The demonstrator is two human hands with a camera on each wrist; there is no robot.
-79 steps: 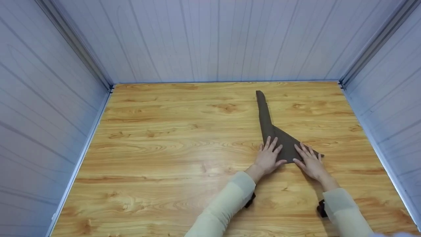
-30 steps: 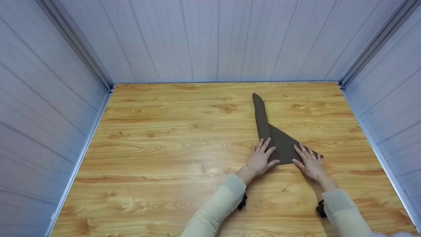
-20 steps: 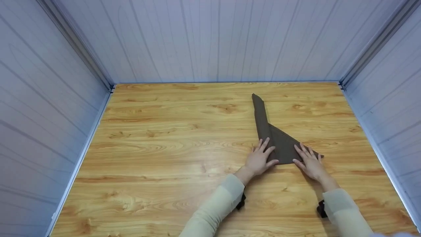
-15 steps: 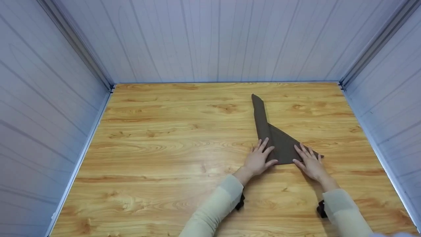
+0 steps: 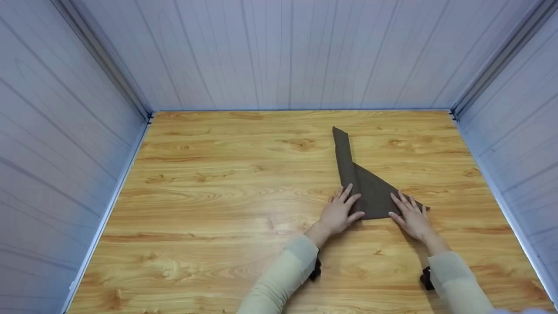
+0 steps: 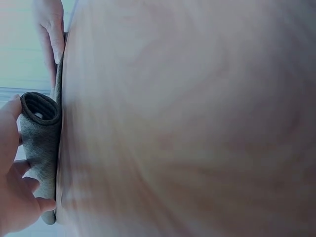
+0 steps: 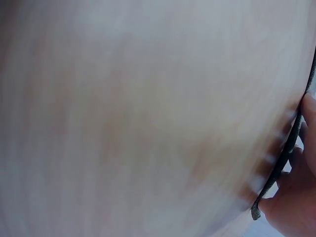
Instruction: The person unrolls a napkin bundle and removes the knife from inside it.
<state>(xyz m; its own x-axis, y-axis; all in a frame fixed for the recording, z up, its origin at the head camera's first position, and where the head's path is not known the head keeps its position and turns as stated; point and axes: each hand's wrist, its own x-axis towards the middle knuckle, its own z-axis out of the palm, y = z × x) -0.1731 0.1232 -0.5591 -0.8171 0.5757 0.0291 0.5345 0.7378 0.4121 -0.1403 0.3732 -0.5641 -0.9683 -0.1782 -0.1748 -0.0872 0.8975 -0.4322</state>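
Note:
A dark grey-brown cloth point(image 5: 375, 194) lies on the wooden tabletop, partly rolled into a long tube and partly spread as a flat triangle. My left hand point(image 5: 335, 216) rests on the near end of the rolled part point(image 5: 344, 152), fingers spread and thumb by the near edge. In the left wrist view, the roll's spiral end point(image 6: 40, 108) shows several layers, with the thumb beside it and fingertips along its side. My right hand point(image 5: 413, 220) presses flat on the cloth's right corner with fingers spread. The right wrist view catches the thin cloth edge point(image 7: 281, 163) under those fingers.
The wood-grain tabletop point(image 5: 218, 196) is enclosed by pale panel walls at the back point(image 5: 270, 56), left point(image 5: 56, 144) and right point(image 5: 518, 131). A dark wrist camera point(image 5: 427, 278) sits under the right sleeve, another point(image 5: 315, 269) under the left.
My left hand and the rolled part have shifted left, and the roll's far end has come slightly nearer. More flat cloth shows between the hands. The right hand has stayed in place.

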